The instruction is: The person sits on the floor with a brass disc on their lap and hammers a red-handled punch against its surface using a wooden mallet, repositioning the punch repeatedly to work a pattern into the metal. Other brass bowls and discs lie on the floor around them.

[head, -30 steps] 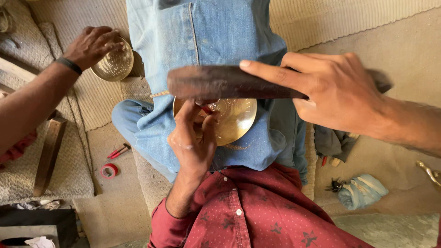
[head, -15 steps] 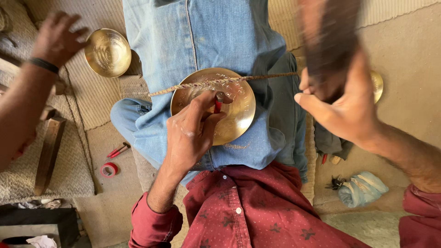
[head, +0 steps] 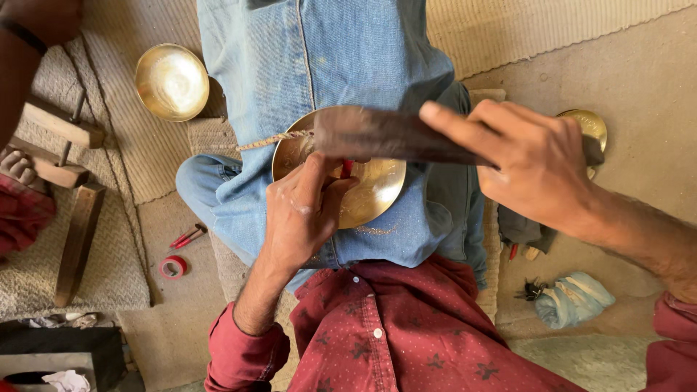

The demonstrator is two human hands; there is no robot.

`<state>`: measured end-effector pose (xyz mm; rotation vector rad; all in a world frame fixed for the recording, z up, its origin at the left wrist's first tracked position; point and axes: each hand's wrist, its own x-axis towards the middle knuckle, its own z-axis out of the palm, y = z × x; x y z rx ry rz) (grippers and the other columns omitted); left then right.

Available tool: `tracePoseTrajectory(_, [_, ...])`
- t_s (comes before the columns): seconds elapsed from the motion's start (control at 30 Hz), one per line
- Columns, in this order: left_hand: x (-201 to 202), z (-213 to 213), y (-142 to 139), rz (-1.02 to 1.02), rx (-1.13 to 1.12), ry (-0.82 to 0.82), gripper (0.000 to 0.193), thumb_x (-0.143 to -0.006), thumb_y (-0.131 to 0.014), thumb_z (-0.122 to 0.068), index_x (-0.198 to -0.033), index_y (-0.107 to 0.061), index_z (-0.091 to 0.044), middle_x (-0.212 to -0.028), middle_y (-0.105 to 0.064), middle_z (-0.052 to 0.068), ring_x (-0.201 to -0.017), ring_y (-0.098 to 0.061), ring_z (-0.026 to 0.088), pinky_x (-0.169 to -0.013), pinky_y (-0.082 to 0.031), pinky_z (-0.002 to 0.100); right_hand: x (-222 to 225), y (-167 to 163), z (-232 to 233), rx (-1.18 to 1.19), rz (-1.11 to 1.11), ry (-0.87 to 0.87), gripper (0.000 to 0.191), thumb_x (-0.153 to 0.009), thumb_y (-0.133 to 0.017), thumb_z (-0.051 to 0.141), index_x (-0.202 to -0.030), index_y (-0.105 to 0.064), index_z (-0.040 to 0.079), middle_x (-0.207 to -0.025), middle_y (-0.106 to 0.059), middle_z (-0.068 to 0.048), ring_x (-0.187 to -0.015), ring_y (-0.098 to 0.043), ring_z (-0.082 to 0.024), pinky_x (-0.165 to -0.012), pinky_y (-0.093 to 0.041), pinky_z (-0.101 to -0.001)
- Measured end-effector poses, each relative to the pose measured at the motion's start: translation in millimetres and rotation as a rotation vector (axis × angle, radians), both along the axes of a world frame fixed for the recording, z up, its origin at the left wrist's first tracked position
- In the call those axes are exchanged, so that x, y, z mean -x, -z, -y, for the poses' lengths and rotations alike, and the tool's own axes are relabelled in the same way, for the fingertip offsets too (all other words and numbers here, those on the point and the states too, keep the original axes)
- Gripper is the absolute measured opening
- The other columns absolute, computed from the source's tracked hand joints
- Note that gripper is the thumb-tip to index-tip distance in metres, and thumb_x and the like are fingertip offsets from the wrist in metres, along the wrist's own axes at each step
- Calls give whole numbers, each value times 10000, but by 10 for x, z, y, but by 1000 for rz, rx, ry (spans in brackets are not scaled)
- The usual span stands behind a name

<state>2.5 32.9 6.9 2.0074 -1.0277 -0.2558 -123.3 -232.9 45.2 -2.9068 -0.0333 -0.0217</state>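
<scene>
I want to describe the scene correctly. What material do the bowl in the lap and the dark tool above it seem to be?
The bowl looks like polished brass or bronze: golden, with shiny reflections. The dark tool in the right hand is brown and matt, maybe wood or rusty iron; motion blur leaves it open.

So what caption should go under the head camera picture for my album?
Left hand steadies a shiny brass bowl on a denim lap while the right hand lays a dark wooden tool across it.
</scene>
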Motion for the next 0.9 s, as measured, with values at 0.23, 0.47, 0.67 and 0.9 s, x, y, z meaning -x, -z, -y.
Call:
tracePoseTrajectory(0.23, [-6,7,-26,-8,24,7,409,-901,-771,-12,-1262,-582,-41,-1030,-735,119,-920,-747,312,-750,-578,380,-3,-19,48,-197,38,13,888,-801,-738,-36,-1569,-405,259,-926,-672,-22,-770,-683,-208,-622,-539,-368])
tracePoseTrajectory(0.47, [-6,13,-24,6,42,-2,441,-874,-759,10,-1274,-576,-21,-1051,-726,152,-924,-734,346,-740,-575,394,-48,-53,66,-399,39,63,911,-784,-704,-24,-1578,-343,242,-912,-642,-10,-786,-675,-186,-652,-543,-359])
tracePoseTrajectory(0.67, [8,2,-7,-10,39,2,415,-890,-736,26,-1273,-586,-28,-1041,-728,150,-917,-739,340,-740,-579,392,-17,-49,102,-360,88,31,874,-787,-711,-6,-1566,-366,192,-1038,-650,-77,-843,-667,-233,-689,-551,-394])
tracePoseTrajectory(0.9, [12,0,-17,-25,45,5,423,-898,-720,45,-1288,-578,-32,-1052,-739,141,-935,-750,319,-754,-589,375,20,46,140,-83,-38,26,786,-865,-781,-6,-1559,-493,226,-893,-675,-37,-712,-663,-212,-644,-572,-382])
